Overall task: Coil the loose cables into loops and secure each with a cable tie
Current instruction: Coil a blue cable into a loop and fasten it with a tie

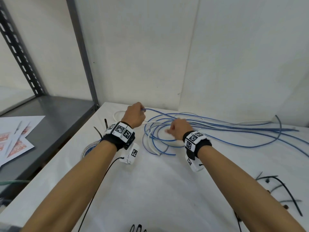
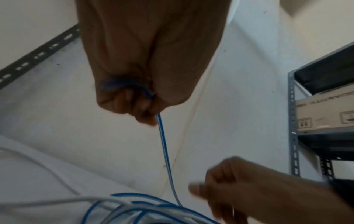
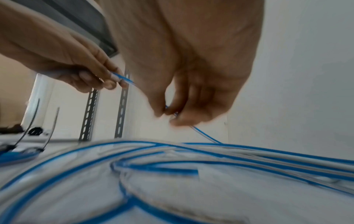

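Observation:
A long blue-and-white cable (image 1: 209, 126) sprawls in loose loops over the white table (image 1: 150, 181). My left hand (image 1: 136, 114) is raised near the back wall and pinches the cable's end (image 2: 161, 128) between curled fingers. My right hand (image 1: 178, 129) hovers over the loops with its fingertips (image 3: 172, 115) pinching the same strand (image 3: 203, 133) a little farther along. A plain white cable (image 1: 117, 114) lies behind the left hand. Black cable ties (image 1: 284, 190) lie at the right front of the table.
A coiled, tied cable bundle (image 1: 91, 146) with two black tie tails (image 1: 100, 133) sits under my left forearm. A grey metal shelf (image 1: 50, 114) with printed papers (image 1: 15, 139) stands to the left. The white wall (image 1: 167, 56) is close behind the table.

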The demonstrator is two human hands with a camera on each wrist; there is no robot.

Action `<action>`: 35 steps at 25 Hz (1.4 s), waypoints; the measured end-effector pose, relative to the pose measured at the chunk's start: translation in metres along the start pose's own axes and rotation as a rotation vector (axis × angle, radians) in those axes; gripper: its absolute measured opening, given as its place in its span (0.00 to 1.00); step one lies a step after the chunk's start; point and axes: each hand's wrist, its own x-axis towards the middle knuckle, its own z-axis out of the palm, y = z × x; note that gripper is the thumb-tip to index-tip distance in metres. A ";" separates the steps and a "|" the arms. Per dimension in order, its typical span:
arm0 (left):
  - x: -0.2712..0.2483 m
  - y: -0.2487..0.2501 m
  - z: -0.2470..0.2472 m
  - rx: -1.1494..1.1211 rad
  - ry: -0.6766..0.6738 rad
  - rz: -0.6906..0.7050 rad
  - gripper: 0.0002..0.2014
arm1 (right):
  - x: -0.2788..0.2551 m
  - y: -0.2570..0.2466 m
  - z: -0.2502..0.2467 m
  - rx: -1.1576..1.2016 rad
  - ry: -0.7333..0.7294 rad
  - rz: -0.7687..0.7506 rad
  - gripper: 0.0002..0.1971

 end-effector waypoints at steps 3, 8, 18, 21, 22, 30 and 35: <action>-0.016 0.039 -0.009 0.001 0.046 0.200 0.11 | 0.002 -0.006 -0.015 0.118 0.362 0.057 0.26; -0.044 0.088 -0.029 -0.221 0.000 0.487 0.14 | 0.009 -0.003 -0.019 -0.003 0.235 0.064 0.18; -0.022 0.059 -0.044 -0.072 0.253 0.437 0.11 | -0.005 0.038 -0.047 0.038 0.403 0.277 0.14; -0.025 0.048 -0.031 0.167 0.054 0.363 0.11 | -0.004 0.016 -0.078 0.142 0.601 0.188 0.17; -0.026 0.047 -0.031 0.165 0.009 0.335 0.11 | -0.005 0.011 -0.088 0.119 0.628 0.145 0.18; -0.033 0.073 -0.045 -0.422 -0.159 0.312 0.09 | -0.014 -0.023 -0.161 0.629 0.888 -0.108 0.24; -0.044 0.107 -0.046 -0.359 -0.240 0.508 0.11 | -0.028 -0.052 -0.189 1.033 0.720 -0.210 0.24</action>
